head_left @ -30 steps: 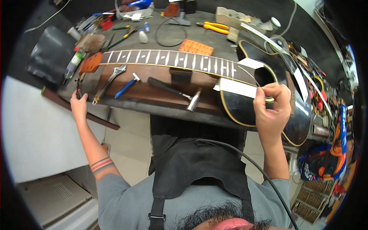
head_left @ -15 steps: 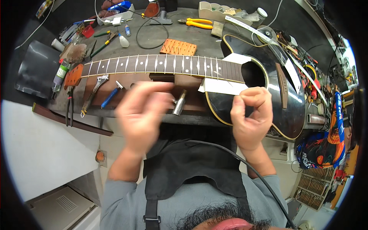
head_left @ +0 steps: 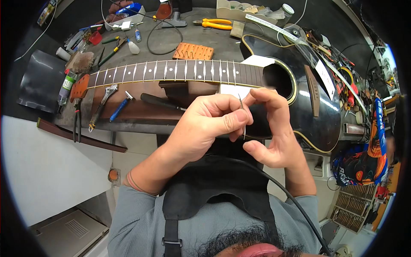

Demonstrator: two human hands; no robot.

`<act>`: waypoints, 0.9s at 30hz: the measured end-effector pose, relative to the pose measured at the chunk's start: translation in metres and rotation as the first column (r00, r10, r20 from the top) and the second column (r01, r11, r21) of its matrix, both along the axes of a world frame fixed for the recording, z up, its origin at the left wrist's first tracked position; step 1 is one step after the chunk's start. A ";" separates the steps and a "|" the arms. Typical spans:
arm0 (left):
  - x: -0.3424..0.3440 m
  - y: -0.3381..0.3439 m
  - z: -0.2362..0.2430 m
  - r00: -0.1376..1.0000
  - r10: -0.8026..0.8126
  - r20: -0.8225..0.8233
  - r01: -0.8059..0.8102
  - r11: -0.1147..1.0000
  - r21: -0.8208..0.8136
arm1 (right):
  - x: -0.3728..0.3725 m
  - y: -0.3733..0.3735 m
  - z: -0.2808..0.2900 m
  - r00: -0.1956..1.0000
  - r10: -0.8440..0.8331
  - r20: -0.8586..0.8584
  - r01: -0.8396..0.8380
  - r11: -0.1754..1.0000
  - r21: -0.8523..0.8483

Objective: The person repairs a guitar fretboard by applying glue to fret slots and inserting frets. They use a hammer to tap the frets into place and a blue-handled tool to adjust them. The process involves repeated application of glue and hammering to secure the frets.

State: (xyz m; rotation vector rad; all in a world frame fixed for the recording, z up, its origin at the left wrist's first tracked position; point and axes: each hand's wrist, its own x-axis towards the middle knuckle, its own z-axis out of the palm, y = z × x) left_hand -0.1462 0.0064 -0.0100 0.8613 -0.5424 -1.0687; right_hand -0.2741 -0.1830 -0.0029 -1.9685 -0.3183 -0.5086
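My left hand (head_left: pixel 214 126) pinches a thin metal strip (head_left: pixel 240 100), probably fret wire, between thumb and index finger. My right hand (head_left: pixel 276 130) is beside it, thumb and index apart, an upper fingertip close to the strip; contact is unclear. Behind both lies a black acoustic guitar (head_left: pixel 319 128) with white masking sheets (head_left: pixel 263 60) by the soundhole and a fretted neck (head_left: pixel 158 72). Below the neck are a wrench (head_left: pixel 103 107), a blue-handled tool (head_left: pixel 119 109) and a black-handled hammer (head_left: pixel 156 101), its head hidden by my left hand. Black-handled pliers (head_left: pixel 77 122) lie near the headstock (head_left: pixel 80 85).
An orange wooden block with pins (head_left: pixel 192 51), yellow pliers (head_left: pixel 216 24), small bottles (head_left: pixel 133 48) and trays (head_left: pixel 234 10) sit behind the neck on the dark bench (head_left: pixel 137 128). Crowded tools (head_left: pixel 351 85) fill the right side; a black cable (head_left: pixel 274 182) crosses my apron.
My left hand has left the pliers and moved right to take the strip. My right hand's pinch has opened, and it has shifted slightly left, beside the left hand.
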 end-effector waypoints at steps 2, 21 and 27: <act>-0.002 0.001 0.001 0.999 -0.033 -0.003 0.033 0.999 -0.032 | 0.000 -0.006 0.003 1.000 0.025 0.011 -0.023 0.996 -0.089; 0.016 -0.001 -0.025 0.949 -0.186 -0.253 0.133 0.968 -0.212 | 0.032 -0.012 0.014 0.995 0.056 -0.078 -0.069 0.983 -0.170; 0.061 0.027 -0.042 0.311 0.436 0.845 -0.344 0.880 -0.328 | 0.054 -0.056 0.027 0.970 -0.207 -0.124 0.136 0.894 -0.427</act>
